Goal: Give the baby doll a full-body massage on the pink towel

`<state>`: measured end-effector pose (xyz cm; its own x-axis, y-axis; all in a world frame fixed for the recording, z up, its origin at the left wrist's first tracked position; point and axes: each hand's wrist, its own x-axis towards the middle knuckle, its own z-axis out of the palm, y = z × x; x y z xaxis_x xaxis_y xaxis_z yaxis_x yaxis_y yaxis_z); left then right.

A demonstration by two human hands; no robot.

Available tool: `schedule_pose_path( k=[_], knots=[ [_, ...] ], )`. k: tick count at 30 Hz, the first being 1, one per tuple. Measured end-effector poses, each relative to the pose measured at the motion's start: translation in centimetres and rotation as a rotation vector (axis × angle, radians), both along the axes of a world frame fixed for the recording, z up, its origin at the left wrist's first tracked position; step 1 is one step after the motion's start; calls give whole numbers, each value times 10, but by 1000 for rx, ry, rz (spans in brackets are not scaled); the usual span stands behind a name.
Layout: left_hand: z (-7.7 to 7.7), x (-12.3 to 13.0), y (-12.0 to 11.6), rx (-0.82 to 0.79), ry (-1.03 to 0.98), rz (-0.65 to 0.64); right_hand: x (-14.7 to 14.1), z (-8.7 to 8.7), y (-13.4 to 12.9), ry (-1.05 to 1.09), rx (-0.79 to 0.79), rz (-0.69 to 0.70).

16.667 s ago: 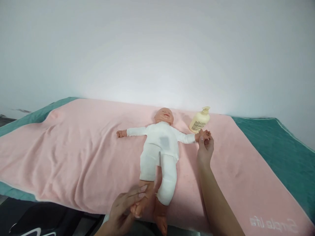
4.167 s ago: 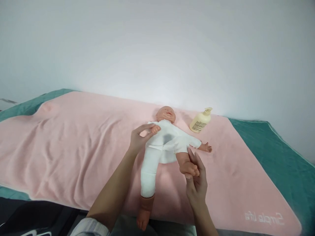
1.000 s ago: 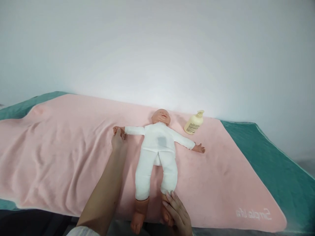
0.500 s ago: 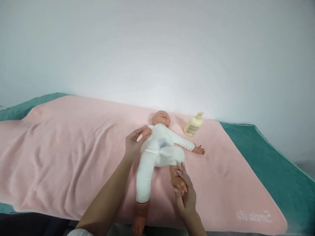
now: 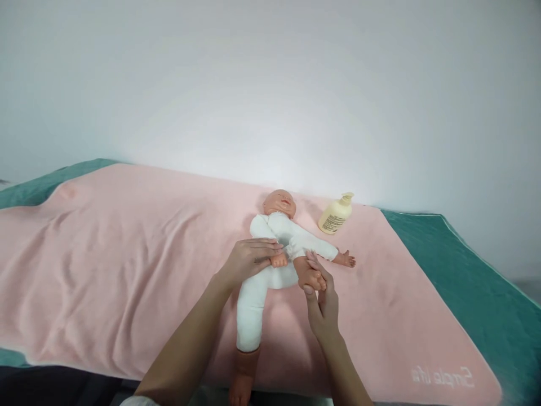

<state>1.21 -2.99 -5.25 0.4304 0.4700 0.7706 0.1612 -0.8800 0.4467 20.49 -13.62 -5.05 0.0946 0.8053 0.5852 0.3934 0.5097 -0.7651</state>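
A baby doll [image 5: 249, 313] with a white cloth body lies on its back on a pink blanket [image 5: 147, 242], head toward the wall. My left hand [image 5: 249, 259] is closed round the doll's arm near its small hand, which lies across the belly. My right hand [image 5: 323, 299] grips the doll's foot [image 5: 310, 276], with the thumb under the toes and the fingers along the far side. That leg is bent up toward the belly. The doll's other leg stretches toward me, and its other arm reaches out to the right.
A pale yellow pump bottle [image 5: 335, 215] stands on the blanket, right of the doll's head. Beneath the blanket a green cover [image 5: 465, 265] shows at both sides. A plain pale wall [image 5: 270, 84] rises behind.
My left hand has brought the doll's arm from beside its shoulder down across the belly. My right hand has pushed the foot up and toward the belly, bending the leg more.
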Motion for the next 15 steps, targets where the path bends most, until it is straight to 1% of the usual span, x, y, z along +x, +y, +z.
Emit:
schedule_pose_path(
  k=[2,4,7,9,12,15],
  knots=[
    [0,-1,-1,-99,-68,5,-1,-2,-3,3,11,2],
    [0,-3,-1,-248,-193,68,-1,-5,-7,2,26,6],
    [2,-7,2,-457,-470,231,0,-10,-16,-17,43,7],
    [4,-11,7,-553,-681,288,2,-13,-23,-44,39,2],
    [6,-19,17,-646,-996,305,3,-19,-37,-93,45,-2],
    [1,-29,26,-768,-1270,273,4,-28,-53,-173,64,-4]
  ],
)
